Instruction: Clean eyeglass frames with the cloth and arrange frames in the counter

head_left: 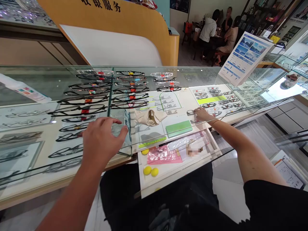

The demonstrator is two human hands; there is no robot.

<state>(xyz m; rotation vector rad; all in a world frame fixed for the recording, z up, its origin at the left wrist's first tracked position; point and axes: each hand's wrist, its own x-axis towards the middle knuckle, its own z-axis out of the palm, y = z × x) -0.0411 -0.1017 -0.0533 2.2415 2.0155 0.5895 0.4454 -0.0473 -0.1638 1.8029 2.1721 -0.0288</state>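
My left hand hovers on the glass top of the display counter, fingers apart and holding nothing, above rows of black eyeglass frames. My right arm reaches far forward under the glass. There my right hand pinches a dark pair of glasses lying on the white display tray. A crumpled beige cloth and a green pad lie between my two hands.
A pulled-out white drawer near my body holds a pink packet, yellow balls and a clear plastic bag. A blue-and-white sign stands on the counter at right. Behind it, people sit at a table.
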